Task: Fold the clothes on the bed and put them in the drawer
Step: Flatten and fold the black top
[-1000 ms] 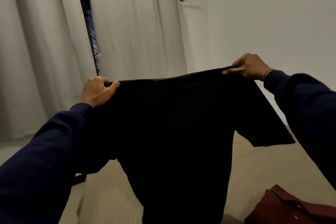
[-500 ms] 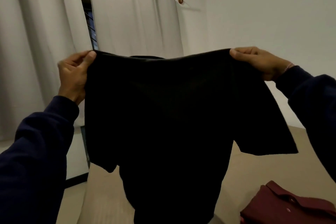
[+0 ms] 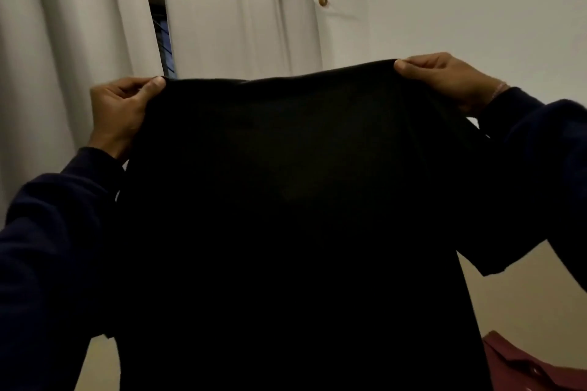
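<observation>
A black T-shirt (image 3: 292, 206) hangs spread out in front of me and fills most of the view. My left hand (image 3: 119, 111) pinches its left shoulder and my right hand (image 3: 444, 79) pinches its right shoulder, both held up at about the same height. The shirt's body drops below the frame, and one short sleeve hangs at the right. A dark red shirt (image 3: 533, 365) lies on the beige bed (image 3: 524, 305) at the lower right. The drawer is not in sight.
Pale curtains (image 3: 222, 25) on a metal rod hang behind the shirt, with a narrow gap showing a window. A plain white wall (image 3: 476, 9) stands at the right. A strip of the bed shows at the lower left.
Both hands have raised the black T-shirt and drawn it closer, so it now covers more of the view. The grip on the shoulders is unchanged.
</observation>
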`<state>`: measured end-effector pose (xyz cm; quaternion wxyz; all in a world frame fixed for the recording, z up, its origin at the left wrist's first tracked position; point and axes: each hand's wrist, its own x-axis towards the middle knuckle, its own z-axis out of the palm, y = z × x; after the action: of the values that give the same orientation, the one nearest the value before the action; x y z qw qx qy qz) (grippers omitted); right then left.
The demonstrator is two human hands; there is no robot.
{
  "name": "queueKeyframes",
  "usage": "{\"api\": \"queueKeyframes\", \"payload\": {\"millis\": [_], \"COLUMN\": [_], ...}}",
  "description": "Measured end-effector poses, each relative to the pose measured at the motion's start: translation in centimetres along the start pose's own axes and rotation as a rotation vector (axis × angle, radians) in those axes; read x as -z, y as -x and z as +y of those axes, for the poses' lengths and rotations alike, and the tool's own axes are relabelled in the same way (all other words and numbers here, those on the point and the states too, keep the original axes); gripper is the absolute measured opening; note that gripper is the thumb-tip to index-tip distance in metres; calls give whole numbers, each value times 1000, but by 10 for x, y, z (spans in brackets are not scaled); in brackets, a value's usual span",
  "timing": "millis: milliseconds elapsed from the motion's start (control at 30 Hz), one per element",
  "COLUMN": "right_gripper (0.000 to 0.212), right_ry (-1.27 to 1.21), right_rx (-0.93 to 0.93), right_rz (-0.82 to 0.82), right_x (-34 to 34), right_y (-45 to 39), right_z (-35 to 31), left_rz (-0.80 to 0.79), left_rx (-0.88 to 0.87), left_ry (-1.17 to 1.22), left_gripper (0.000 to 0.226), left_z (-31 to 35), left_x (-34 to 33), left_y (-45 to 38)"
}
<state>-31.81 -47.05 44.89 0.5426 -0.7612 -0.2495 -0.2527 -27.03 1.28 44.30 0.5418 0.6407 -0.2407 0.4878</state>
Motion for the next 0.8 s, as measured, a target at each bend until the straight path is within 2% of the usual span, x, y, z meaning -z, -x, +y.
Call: {"api": "queueKeyframes", "payload": {"millis": [100,233,367,467,533,667,733,800], "right_gripper": [21,21,22,30,33,12,12,15], "right_ry": [165,364,596,731,772,599,495,476], "right_rx": [-88,-208,-343,-426,-506,-686,-761,-746], "right_rz": [-21,-92,-207,-286,-271,-126,-35,40], "right_x": [-20,-64,-119,-164,-189,-227,-240,-248], "right_y": [-22,-50,-64,-65,-62,-65,-70,-73], "right_z": [61,181,325,428,488,558,583,609], "left_rz": [-104,-228,-366,-499,-542,-517,-488,-448], "left_rx": [121,257,413,530,559,536,598,685], "left_ry": [-122,-365,-627,-742,-813,-987,-959,-891], "left_gripper": [31,13,25,22,23,27,25,22], "left_z": [-70,-194,-322,-404,-453,-517,-543,-572], "left_x": [-7,-17,-30,-44,-56,-84,-99,-114], "left_y": [12,50,116,169,195,222,231,240]}}
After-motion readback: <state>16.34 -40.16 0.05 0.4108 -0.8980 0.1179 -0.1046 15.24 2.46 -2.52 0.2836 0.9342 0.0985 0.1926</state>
